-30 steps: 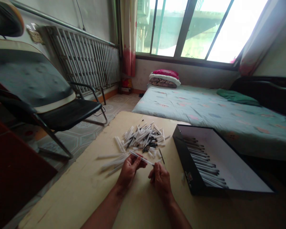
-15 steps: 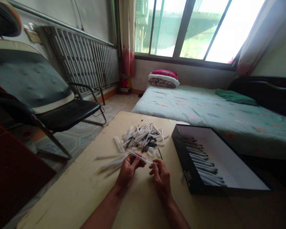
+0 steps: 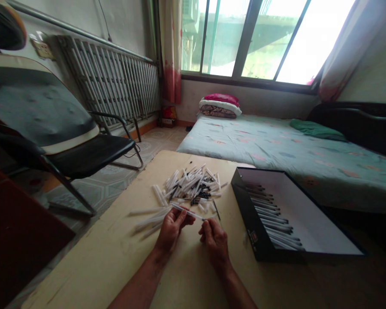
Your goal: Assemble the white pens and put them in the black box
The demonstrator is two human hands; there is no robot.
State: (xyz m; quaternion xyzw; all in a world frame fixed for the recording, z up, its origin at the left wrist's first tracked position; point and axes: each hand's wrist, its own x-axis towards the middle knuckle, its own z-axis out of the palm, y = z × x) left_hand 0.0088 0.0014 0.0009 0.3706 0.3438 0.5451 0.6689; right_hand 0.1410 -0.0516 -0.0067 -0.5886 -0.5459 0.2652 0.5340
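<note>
My left hand (image 3: 173,228) grips a clear plastic pen barrel (image 3: 186,211) between thumb and fingers, and the barrel points right across the tabletop. My right hand (image 3: 215,244) sits just below the barrel's far end, with its fingertips curled close to that tip. Whether they hold it is too small to tell. Beyond both hands lies a loose heap of clear pen barrels and black pen parts (image 3: 193,186). Several longer clear tubes (image 3: 149,219) lie to the left of my left hand.
The pale wooden table (image 3: 99,231) holds a black open box (image 3: 254,223) at its right, with several pens in rows inside. A black-and-grey chair (image 3: 90,152) stands to the left. A bed (image 3: 270,148) lies behind the table, below a window.
My right hand's fingers have curled in and moved down-left toward the barrel's tip. My left hand and the barrel have barely moved. The view has shifted slightly.
</note>
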